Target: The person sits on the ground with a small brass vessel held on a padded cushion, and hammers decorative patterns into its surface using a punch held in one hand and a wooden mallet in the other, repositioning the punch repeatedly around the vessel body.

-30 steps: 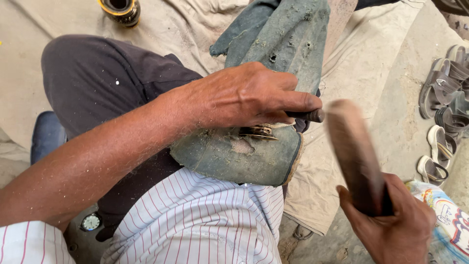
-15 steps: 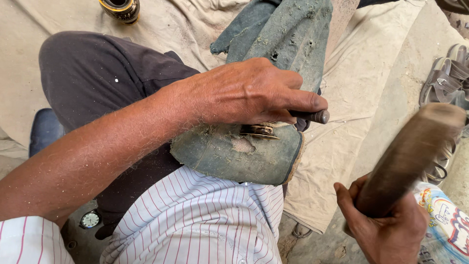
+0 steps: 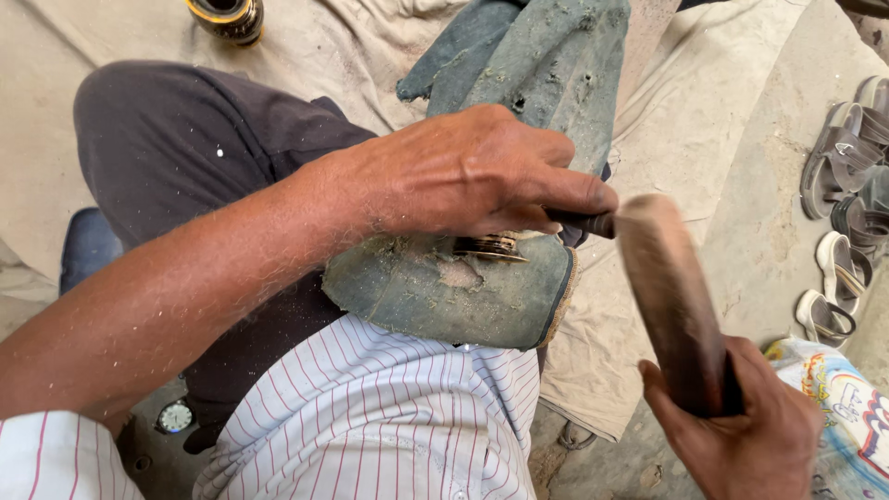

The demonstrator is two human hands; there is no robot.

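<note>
Two bare hands at work over a lap. Left hand [image 3: 463,176] pressed down on a worn grey-green pad [image 3: 454,292], fingers curled tight round a dark rod-like tool [image 3: 579,222] whose end sticks out past the fingertips to the right. Under the same hand, a small brass-coloured ring [image 3: 489,247] lying flat on the pad, partly hidden by the palm; whether touched by the tool's far end, cannot tell. Right hand [image 3: 741,431] low at the right, fist closed round the bottom of a thick brown wooden club [image 3: 671,296], blurred, tilted up and leftward, its top end just beside the protruding tool tip. Pad draped across dark trousers [image 3: 176,148] and a striped shirt [image 3: 370,417], dusted with pale grit. More of the same grey-green material [image 3: 546,65] folded up behind the left hand. Beige cloth [image 3: 685,130] spread beneath everything. At top left, a round black-and-gold tin [image 3: 225,16], cut by the frame edge. Along the right edge, several grey sandals [image 3: 847,185] in a row. At bottom right, a printed sack [image 3: 847,407]. By the left elbow, a small round watch face [image 3: 173,417] on the ground.
</note>
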